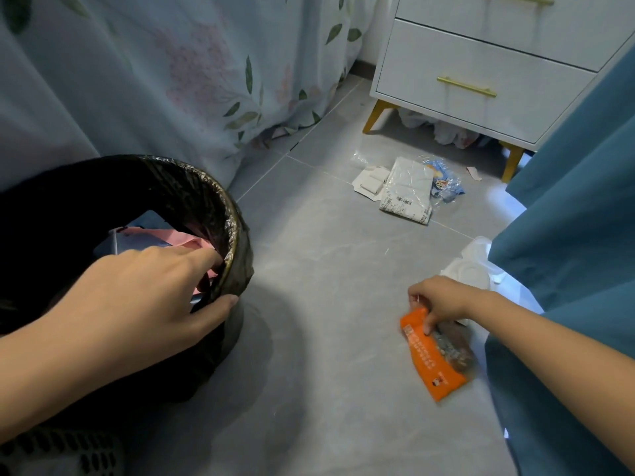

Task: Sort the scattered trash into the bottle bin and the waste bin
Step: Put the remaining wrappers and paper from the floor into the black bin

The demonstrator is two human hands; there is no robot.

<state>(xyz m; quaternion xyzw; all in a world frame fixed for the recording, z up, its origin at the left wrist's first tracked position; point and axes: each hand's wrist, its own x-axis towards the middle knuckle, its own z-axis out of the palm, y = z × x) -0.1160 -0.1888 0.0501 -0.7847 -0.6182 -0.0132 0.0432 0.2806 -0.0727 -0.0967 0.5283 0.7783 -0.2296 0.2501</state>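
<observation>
My left hand (144, 304) grips the rim of a round bin (237, 235) lined with a black bag, fingers inside and thumb outside; pink and blue scraps lie in it. My right hand (443, 300) pinches the top end of an orange snack wrapper (436, 369) that lies on the grey floor tiles. Farther off on the floor lie a white shipping bag (409, 190), a flattened white carton (371, 182) and a blue-and-clear plastic wrapper (446, 183). White plastic packaging (470, 269) sits just beyond my right hand.
A flowered bed sheet (171, 80) hangs at the left behind the bin. A white drawer cabinet (481, 87) on gold legs stands at the back, with crumpled items beneath. A teal curtain (567, 235) falls along the right. A perforated basket edge (68, 455) shows bottom left.
</observation>
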